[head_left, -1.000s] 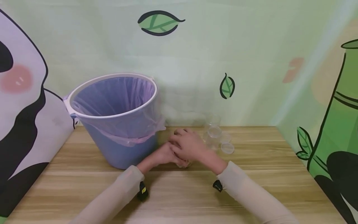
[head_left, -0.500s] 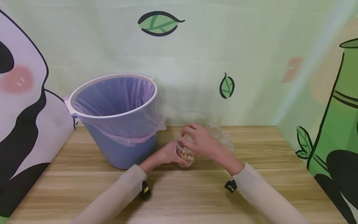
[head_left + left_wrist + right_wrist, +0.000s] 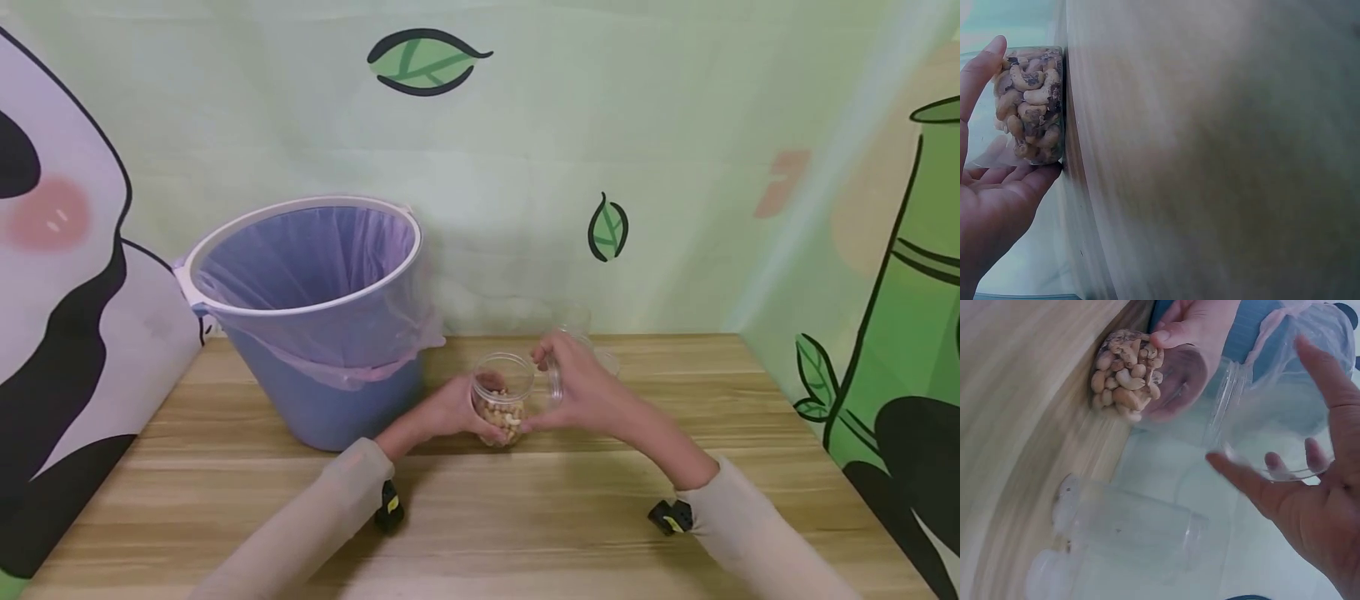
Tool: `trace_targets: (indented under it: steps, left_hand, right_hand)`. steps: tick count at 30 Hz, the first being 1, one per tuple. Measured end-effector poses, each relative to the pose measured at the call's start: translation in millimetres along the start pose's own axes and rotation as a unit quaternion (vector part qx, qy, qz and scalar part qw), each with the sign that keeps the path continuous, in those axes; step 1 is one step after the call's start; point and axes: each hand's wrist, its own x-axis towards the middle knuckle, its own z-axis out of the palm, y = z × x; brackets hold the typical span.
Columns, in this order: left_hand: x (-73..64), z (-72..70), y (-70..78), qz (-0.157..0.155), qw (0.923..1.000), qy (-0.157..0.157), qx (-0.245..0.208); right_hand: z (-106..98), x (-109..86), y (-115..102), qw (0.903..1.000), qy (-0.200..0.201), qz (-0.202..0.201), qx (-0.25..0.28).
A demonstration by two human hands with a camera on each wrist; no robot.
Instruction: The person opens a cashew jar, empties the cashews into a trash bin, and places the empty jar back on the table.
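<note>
My left hand (image 3: 446, 408) grips a clear jar (image 3: 504, 408) standing upright on the table, fingers and thumb round its side. Cashew nuts (image 3: 1029, 103) fill its lower part, and its mouth is uncovered. Just right of the jar, my right hand (image 3: 588, 387) holds a clear round lid (image 3: 1279, 434) on edge between thumb and fingers. The lid is apart from the jar's rim. Behind the right hand, another clear jar (image 3: 1138, 519) stands, partly hidden in the head view.
A blue bin (image 3: 330, 417) lined with a pinkish bag stands at the left, close to the left hand. Clear discs (image 3: 1047, 575) lie beside the other jar. A printed cloth wall (image 3: 510, 167) rises along the back edge of the wooden table (image 3: 480, 533).
My right hand first covers the jar's top, then lifts off and moves right with the lid, uncovering the mouth. The left hand stays round the jar.
</note>
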Motion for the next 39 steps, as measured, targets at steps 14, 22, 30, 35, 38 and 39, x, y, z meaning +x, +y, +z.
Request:
trace_targets:
  steps: [14,22,30,35,38,39]
  left_hand:
    - [-1.2,-1.3,2.5,-0.015,0.9999,0.000,0.000]
    - [0.2,0.6,2.4,-0.020,0.9998,0.003,0.004]
    - [0.0,0.5,0.2,-0.021,0.9998,0.006,0.006]
    - [-0.1,1.5,-0.4,-0.024,0.9997,0.003,-0.005]
    - [-0.4,1.7,-0.5,-0.026,0.9996,0.006,-0.006]
    - [-0.8,2.0,0.0,-0.027,0.9996,0.006,-0.008]
  right_hand:
    - [-6,-41.4,34,0.9931,-0.071,0.072,0.059]
    - [-12,-64.3,60,0.9906,-0.073,0.116,-0.003]
    - [-15,-81.9,80,0.9873,-0.088,0.113,-0.069]
    - [-17,-88.0,86,0.9810,-0.101,0.115,-0.118]
    - [-17,-89.0,88,0.9732,-0.120,0.136,-0.142]
    - [-17,-89.1,88,0.9709,-0.125,0.142,-0.147]
